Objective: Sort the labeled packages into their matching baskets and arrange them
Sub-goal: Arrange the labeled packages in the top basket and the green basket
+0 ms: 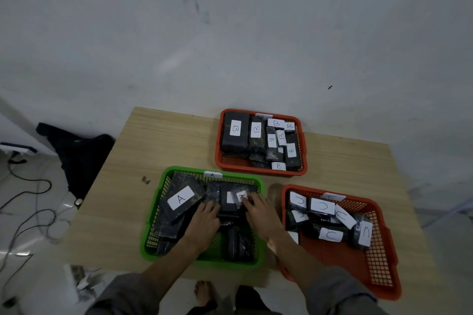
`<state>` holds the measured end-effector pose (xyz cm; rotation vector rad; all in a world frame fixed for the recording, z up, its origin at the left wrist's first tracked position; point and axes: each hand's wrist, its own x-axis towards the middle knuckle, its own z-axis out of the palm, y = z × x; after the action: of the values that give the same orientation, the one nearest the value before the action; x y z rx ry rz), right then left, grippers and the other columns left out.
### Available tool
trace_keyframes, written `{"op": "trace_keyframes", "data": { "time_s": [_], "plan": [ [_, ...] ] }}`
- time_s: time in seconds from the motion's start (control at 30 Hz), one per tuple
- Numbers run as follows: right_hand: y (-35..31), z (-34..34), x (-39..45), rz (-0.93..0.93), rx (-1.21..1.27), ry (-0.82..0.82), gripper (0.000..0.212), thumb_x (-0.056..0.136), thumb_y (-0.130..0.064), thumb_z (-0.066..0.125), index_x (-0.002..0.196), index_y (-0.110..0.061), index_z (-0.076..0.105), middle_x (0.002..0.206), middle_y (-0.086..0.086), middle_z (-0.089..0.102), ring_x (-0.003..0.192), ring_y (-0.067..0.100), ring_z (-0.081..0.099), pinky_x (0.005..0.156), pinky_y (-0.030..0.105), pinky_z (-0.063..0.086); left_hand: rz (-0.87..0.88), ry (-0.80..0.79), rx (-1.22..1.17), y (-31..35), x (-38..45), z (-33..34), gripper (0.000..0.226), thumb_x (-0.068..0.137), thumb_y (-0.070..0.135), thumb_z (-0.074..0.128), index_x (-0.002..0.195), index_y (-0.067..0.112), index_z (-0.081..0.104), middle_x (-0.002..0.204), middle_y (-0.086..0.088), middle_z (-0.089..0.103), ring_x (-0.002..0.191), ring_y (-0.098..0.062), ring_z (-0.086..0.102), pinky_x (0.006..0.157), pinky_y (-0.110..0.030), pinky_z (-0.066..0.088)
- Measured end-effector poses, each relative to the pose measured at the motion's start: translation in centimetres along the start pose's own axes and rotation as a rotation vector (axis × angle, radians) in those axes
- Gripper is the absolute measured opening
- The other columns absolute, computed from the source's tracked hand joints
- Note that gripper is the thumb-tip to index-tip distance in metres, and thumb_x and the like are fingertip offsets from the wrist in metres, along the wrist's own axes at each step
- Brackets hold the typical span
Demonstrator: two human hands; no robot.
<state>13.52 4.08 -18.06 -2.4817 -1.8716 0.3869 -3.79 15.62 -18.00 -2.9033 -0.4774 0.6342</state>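
A green basket (153,215) tagged A holds several black packages; a big one labeled A (180,198) lies at its left. Both hands are inside it. My left hand (204,222) lies on the packages with its fingertips against a black package (227,199) in the middle. My right hand (258,212) grips the right side of that package, fingers over its white label. An orange basket (218,153) at the back holds packages labeled B (235,128). Another orange basket (376,261) at the right holds packages labeled C (322,206).
The baskets sit on a wooden table (163,140) against a white wall. A dark cloth (82,158) hangs off the table's left side. Cables (30,210) run over the floor at the left. A bare foot (203,291) shows below the table's near edge.
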Motion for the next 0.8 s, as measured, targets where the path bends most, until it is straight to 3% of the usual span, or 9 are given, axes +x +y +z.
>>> {"op": "trace_keyframes", "data": {
  "time_s": [0.13, 0.27, 0.37, 0.47, 0.57, 0.67, 0.8],
  "plan": [
    [-0.4, 0.3, -0.4, 0.064, 0.152, 0.078, 0.050, 0.099, -0.016, 0.050, 0.148, -0.016, 0.041, 0.147, 0.006, 0.039, 0.135, 0.023, 0.039, 0.113, 0.037, 0.037, 0.010, 0.003, -0.010, -0.2, 0.3, 0.3, 0.029, 0.087, 0.025, 0.060, 0.110, 0.010, 0.067, 0.126, -0.011, 0.046, 0.118, -0.033, 0.035, 0.105, -0.047, 0.030],
    [-0.7, 0.5, -0.9, 0.120, 0.281, 0.198, 0.038, 0.097, -0.019, 0.053, 0.134, -0.018, 0.056, 0.132, -0.001, 0.049, 0.118, 0.015, 0.051, 0.099, 0.029, 0.048, 0.024, 0.045, -0.132, -1.4, 0.0, 0.3, 0.037, 0.091, 0.037, 0.052, 0.112, 0.010, 0.065, 0.126, -0.007, 0.048, 0.118, -0.030, 0.039, 0.102, -0.043, 0.033],
    [-1.2, 0.4, -1.0, 0.180, 0.461, 0.162, 0.031, 0.096, -0.023, 0.054, 0.126, -0.024, 0.063, 0.121, -0.010, 0.053, 0.107, 0.005, 0.054, 0.092, 0.024, 0.052, 0.010, 0.031, -0.263, -2.6, -0.2, -0.3, 0.034, 0.094, 0.036, 0.048, 0.115, 0.013, 0.062, 0.128, -0.006, 0.048, 0.120, -0.028, 0.039, 0.103, -0.041, 0.033],
    [-1.6, 0.1, -0.6, 0.254, 0.623, 0.104, 0.029, 0.093, -0.026, 0.058, 0.120, -0.025, 0.066, 0.109, -0.012, 0.061, 0.095, 0.002, 0.059, 0.084, 0.021, 0.054, 0.000, -0.002, -0.492, -3.9, -0.2, -1.6, 0.032, 0.097, 0.035, 0.048, 0.118, 0.013, 0.058, 0.125, -0.009, 0.053, 0.118, -0.029, 0.046, 0.099, -0.040, 0.037],
    [-2.1, -0.1, -0.3, 0.329, 0.808, 0.069, 0.022, 0.094, -0.030, 0.062, 0.115, -0.024, 0.068, 0.097, -0.015, 0.067, 0.087, -0.002, 0.062, 0.072, 0.010, 0.049, 0.012, -0.089, -0.792, -4.9, -0.1, -2.7, 0.027, 0.100, 0.033, 0.048, 0.116, 0.012, 0.055, 0.113, -0.009, 0.060, 0.103, -0.025, 0.057, 0.080, -0.034, 0.045],
    [-2.4, -0.5, 0.0, 0.425, 1.014, 0.054, 0.017, 0.096, -0.035, 0.064, 0.107, -0.025, 0.070, 0.097, -0.015, 0.069, 0.092, -0.001, 0.063, 0.073, 0.011, 0.049, -0.029, -0.195, -1.068, -5.4, 0.0, -3.0, 0.022, 0.103, 0.035, 0.043, 0.112, 0.017, 0.053, 0.096, 0.003, 0.055, 0.085, -0.012, 0.055, 0.066, -0.024, 0.041],
    [-2.3, -1.2, 0.3, 0.556, 1.220, 0.053, 0.020, 0.096, -0.031, 0.065, 0.114, -0.025, 0.067, 0.108, -0.013, 0.067, 0.101, 0.006, 0.064, 0.082, 0.020, 0.054, -0.174, -0.213, -1.347, -5.5, 0.0, -2.8, 0.018, 0.103, 0.036, 0.044, 0.107, 0.022, 0.055, 0.095, 0.003, 0.060, 0.087, -0.013, 0.058, 0.074, -0.025, 0.046]
  ]
}}
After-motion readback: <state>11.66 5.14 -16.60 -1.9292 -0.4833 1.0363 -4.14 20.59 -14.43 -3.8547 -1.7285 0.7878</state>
